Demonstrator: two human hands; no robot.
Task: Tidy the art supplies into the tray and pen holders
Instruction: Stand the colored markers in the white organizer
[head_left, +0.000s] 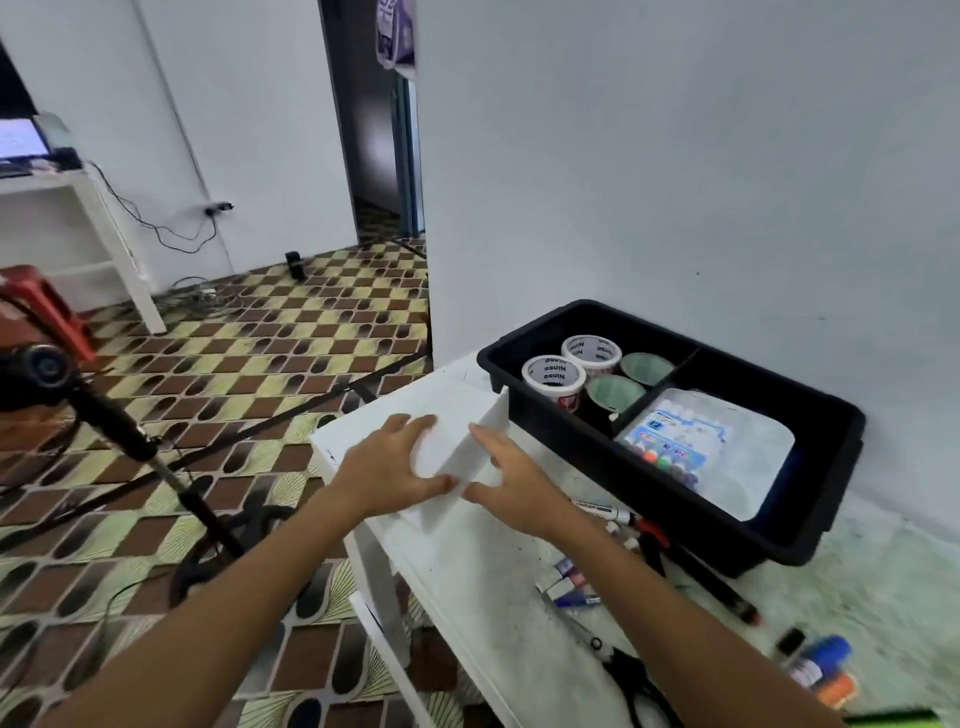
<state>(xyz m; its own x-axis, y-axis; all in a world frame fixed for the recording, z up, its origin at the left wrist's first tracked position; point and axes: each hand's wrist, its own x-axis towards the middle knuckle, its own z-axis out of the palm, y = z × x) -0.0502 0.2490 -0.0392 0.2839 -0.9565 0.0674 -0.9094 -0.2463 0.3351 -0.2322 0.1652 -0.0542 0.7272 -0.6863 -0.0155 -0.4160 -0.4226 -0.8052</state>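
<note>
head | both hands: left hand (392, 467) and right hand (511, 483) grasp a white box (457, 441) just left of the black tray (810, 525) | done: tape rolls (553, 375), marker pack (680, 441) in tray | left: markers (605, 512), scissors (618, 660) beside tray

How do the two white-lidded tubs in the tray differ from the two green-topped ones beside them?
The white-lidded tubs carry black printed lettering on top; the green-topped tubs look plain. The white ones stand nearer the black tray's left wall, the green ones against its divider. All four stand upright in one compartment.
</note>
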